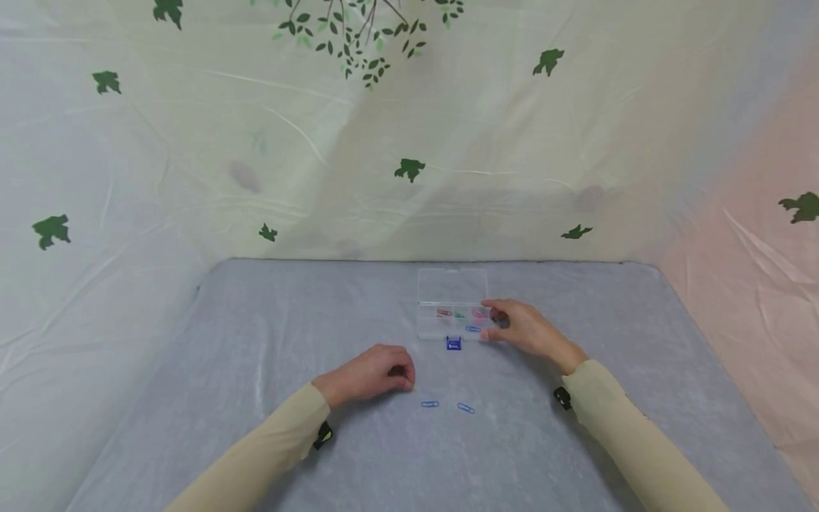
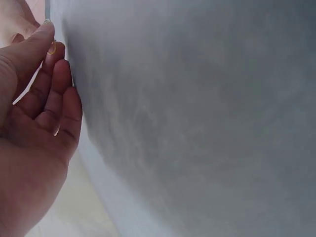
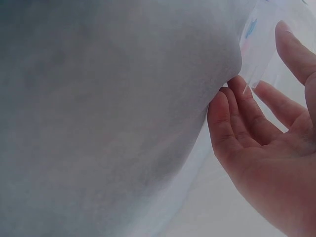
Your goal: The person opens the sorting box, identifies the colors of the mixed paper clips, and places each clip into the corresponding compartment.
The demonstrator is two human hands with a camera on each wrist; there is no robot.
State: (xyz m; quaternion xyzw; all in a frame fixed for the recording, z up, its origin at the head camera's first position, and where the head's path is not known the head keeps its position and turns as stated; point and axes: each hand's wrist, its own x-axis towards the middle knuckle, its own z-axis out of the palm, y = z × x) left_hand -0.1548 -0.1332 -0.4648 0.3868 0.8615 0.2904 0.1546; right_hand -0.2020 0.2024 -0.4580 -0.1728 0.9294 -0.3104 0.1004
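My left hand (image 1: 374,371) is low over the grey cloth and pinches a small yellow paper clip (image 2: 53,48) between thumb and forefinger. My right hand (image 1: 527,328) holds the right side of a clear plastic box (image 1: 430,331), its thumb at the front corner and forefinger near the hinge. The box's lid (image 1: 452,286) stands open to the back. Through the box show a red paper clip (image 1: 444,313), a green piece (image 1: 459,314), a pink piece (image 1: 478,313) and a blue paper clip (image 1: 473,329). Two blue paper clips, one left (image 1: 430,404) and one right (image 1: 466,408), lie on the cloth.
A dark blue latch-like piece (image 1: 453,343) sits at the box's front edge. Grey cloth (image 1: 307,306) covers the table. Behind it hangs a pale curtain (image 1: 358,213) with green leaf prints, and curtains also hang on both sides.
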